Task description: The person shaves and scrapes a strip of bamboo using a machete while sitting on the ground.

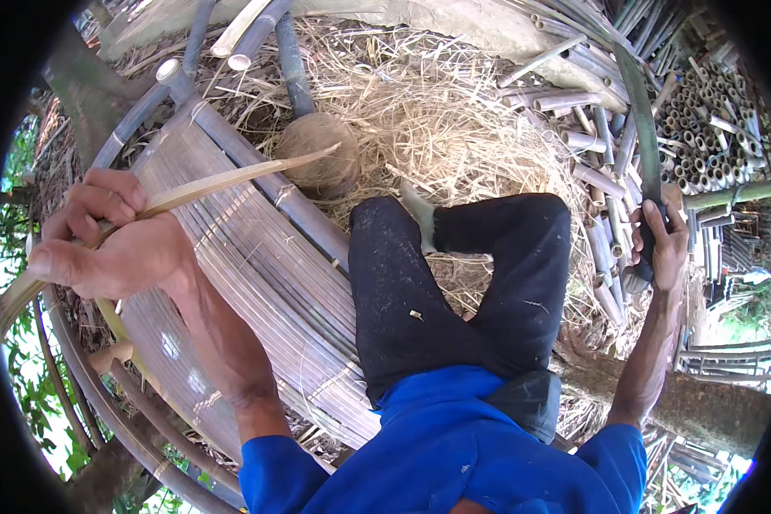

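My left hand (111, 231), out at the left, is closed round a split bamboo strip (231, 177). The strip's pointed end reaches right, above a slatted bamboo bench (257, 248), and its other end runs past my hand to the lower left. Over at the right, my right hand (664, 236) grips the dark handle of a machete (640, 111). Its long blade points up and away from me, apart from the strip.
A heap of pale shavings (454, 120) covers the ground ahead. A round wooden block (319, 154) sits by the bench. Cut bamboo tubes (711, 128) are stacked at the far right, more poles (574, 94) lie nearer, and a thick log (702, 403) lies at the lower right.
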Available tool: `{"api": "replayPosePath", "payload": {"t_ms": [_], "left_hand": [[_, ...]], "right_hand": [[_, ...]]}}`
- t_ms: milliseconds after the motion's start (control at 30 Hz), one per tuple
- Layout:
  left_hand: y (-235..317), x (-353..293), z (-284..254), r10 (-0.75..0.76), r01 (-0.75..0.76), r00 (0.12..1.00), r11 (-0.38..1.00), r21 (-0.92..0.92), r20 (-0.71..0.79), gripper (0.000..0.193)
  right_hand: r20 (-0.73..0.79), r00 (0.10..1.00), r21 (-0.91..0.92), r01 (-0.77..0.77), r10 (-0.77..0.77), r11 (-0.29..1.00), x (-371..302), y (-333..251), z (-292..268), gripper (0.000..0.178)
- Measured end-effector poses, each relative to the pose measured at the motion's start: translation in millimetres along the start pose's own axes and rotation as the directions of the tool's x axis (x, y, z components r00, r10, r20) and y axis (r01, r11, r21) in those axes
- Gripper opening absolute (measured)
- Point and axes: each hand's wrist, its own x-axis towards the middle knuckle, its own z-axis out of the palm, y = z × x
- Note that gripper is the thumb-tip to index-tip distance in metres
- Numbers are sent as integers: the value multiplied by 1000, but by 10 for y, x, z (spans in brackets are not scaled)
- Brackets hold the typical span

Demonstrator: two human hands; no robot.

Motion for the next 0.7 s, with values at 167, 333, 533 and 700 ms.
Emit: {"api": "replayPosePath", "payload": {"t_ms": [167,333,533,700], "left_hand": [[46,-1,-56,2,-2,1000,1000,7,23,63],[149,-89,-129,-34,35,999,998,52,-27,62],[217,-134,-163,-92,98,990,994,54,-111,64],[237,-216,-223,-95,96,994,995,25,-61,65]], "right_hand": [[57,998,-6,-11,11,1000,120,-1,94,25],[134,990,34,26,-31,999,413,-140,389,26],[210,978,26,-14,9,1000,500,-293,814,23],[262,965,54,-18,3,998,431,-238,754,30]]}}
